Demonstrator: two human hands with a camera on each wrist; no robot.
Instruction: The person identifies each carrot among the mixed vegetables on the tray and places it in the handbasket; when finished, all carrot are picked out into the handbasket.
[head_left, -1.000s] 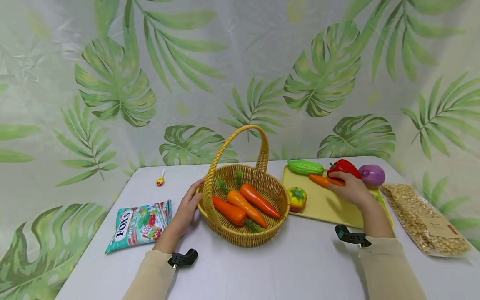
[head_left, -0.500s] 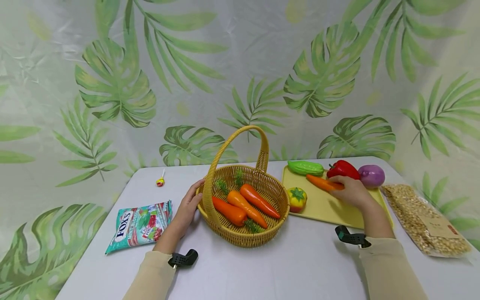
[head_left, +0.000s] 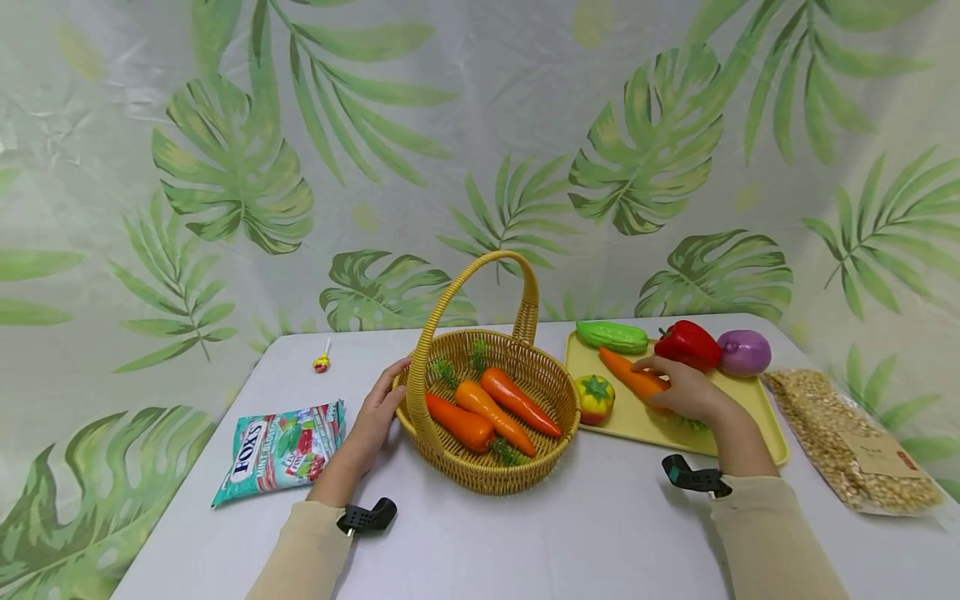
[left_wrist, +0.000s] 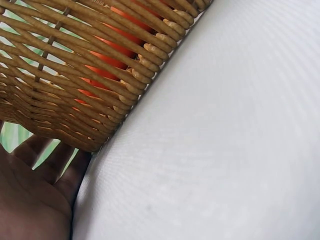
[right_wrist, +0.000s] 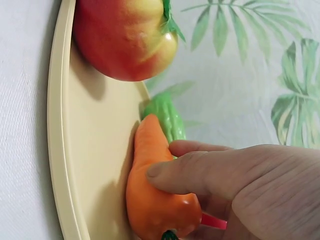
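Observation:
A yellow wicker basket (head_left: 487, 479) with a tall arched handle stands mid-table, holding three orange carrots (head_left: 495, 414) with green tops. My left hand (head_left: 375, 412) rests against its left side near the handle's foot; in the left wrist view its fingers (left_wrist: 52, 162) reach along the outside of the weave, fairly straight. My right hand (head_left: 690, 390) grips another carrot (head_left: 633, 377) over the yellow tray (head_left: 630, 421). In the right wrist view the thumb lies across that carrot (right_wrist: 150, 145), whose tapered tip points away; the other fingers are partly hidden behind it.
The tray also bears a green bumpy gourd (head_left: 611, 336), a red bell pepper (head_left: 688, 344), a purple eggplant (head_left: 744, 353) and a red-yellow tomato (head_left: 595, 400). Right of it lies a bag of grains (head_left: 855, 446). On the left are a candy bag (head_left: 281, 450) and a lollipop (head_left: 322, 363).
My right hand has drawn the carrot left and toward me over the tray, away from the red bell pepper, and its green top now shows below the hand. The left hand and basket stay put.

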